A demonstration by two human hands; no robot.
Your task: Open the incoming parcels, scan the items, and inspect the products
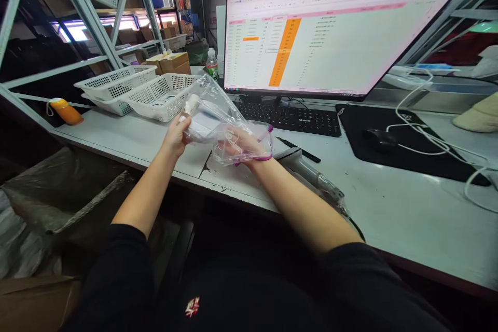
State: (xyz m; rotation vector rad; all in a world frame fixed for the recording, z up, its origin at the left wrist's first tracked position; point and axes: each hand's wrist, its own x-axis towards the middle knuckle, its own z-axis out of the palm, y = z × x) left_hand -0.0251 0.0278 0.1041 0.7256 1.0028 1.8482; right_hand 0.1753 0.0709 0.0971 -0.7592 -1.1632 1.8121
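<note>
A clear plastic zip bag (218,109) with a pink closure strip is held over the desk's front edge. My right hand (241,144) is pushed inside the bag through its open mouth, fingers curled around a white item (202,125) in it. My left hand (177,135) grips the bag's far end from outside, where a small pale cylinder (191,105) sticks up. Both forearms reach out from dark sleeves.
White perforated baskets (159,96) stand at the left of the grey desk (389,207). A monitor (330,31) showing a spreadsheet, a black keyboard (290,116), a mouse (379,139) on a black mat, white cables (431,137), a pen (298,149) and metal shelving (89,15) surround the hands.
</note>
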